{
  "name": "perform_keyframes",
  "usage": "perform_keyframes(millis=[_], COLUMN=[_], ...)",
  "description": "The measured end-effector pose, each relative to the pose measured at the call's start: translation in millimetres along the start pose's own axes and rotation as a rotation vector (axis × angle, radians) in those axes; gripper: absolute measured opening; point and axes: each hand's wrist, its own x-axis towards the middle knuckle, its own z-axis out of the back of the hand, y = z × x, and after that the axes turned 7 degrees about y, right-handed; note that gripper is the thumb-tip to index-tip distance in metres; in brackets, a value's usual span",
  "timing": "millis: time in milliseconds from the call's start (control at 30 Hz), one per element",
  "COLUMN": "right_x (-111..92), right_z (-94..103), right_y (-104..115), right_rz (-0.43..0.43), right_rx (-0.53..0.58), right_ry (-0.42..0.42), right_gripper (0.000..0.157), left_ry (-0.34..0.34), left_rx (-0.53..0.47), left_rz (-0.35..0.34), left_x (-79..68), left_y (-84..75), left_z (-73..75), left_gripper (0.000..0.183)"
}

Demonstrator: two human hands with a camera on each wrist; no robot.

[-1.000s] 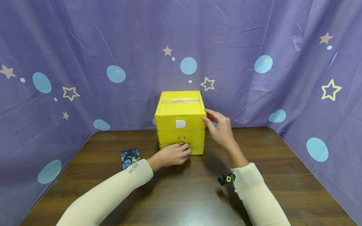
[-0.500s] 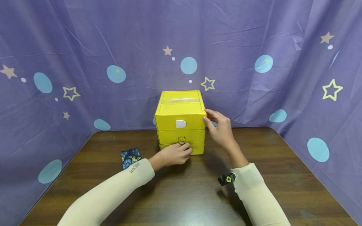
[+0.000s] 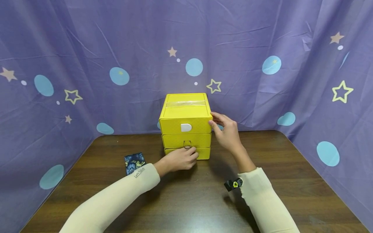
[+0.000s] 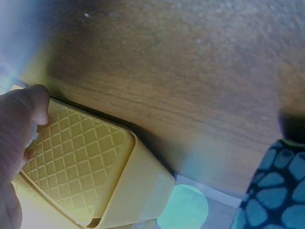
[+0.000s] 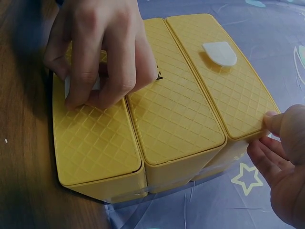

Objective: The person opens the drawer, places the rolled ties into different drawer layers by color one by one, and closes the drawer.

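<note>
A yellow three-drawer box (image 3: 186,111) stands at the back middle of the table. My left hand (image 3: 180,160) is at the bottom drawer (image 5: 95,152); in the right wrist view its curled fingers pinch the white tab handle (image 5: 68,89), mostly hidden behind them. The middle drawer (image 5: 176,114) carries a dark ring-shaped pull (image 3: 184,145). On the top drawer a white tab (image 5: 221,53) is uncovered. With thumb on the front edge and fingers along the side, my right hand (image 3: 228,132) rests at the box's upper right corner. All the drawers sit in the box.
Left of the box lies a flat dark blue patterned item (image 3: 134,162), partly behind the left sleeve. A small black device (image 3: 233,184) sits at the right wrist. Purple curtain (image 3: 145,38) surrounds the brown wooden table (image 3: 198,200) at back and sides.
</note>
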Motion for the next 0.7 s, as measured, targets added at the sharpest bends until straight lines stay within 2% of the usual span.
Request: perform_keyframes(millis=[300, 700], right_x=[0.5, 0.2], right_z=[0.1, 0.8], right_y=[-0.1, 0.8], right_rz=[0.007, -0.006], right_rx=[0.010, 0.005], right_ry=[-0.001, 0.005], right_gripper=[0.034, 0.034], left_ry=[0.027, 0.028], left_rx=[-0.021, -0.040], left_rz=[-0.012, -0.043], left_x=[-0.3, -1.2], left_y=[-1.6, -2.3], left_z=[2.3, 5.7], left_gripper=[0.018, 0.020])
